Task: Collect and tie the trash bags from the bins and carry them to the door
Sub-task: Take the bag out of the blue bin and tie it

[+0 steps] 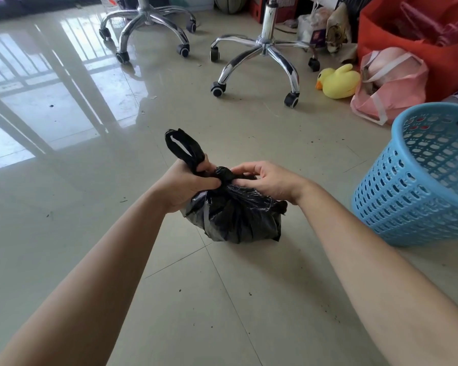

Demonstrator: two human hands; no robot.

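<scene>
A small black trash bag (236, 220) sits on the tiled floor in the middle of the view, its neck gathered into a knot at the top. My left hand (185, 186) is shut on one black handle loop that sticks up and to the left. My right hand (267, 180) pinches the plastic at the right side of the knot; the other handle is hidden under its fingers. A blue perforated plastic bin (418, 186) stands tilted at the right, without a bag in it.
Two chrome swivel-chair bases (262, 48) (146, 22) stand on castors at the back. A yellow plush duck (339, 80), a pink bag (391, 83) and a red bag (418, 33) crowd the back right. Small crumbs dot the glossy floor.
</scene>
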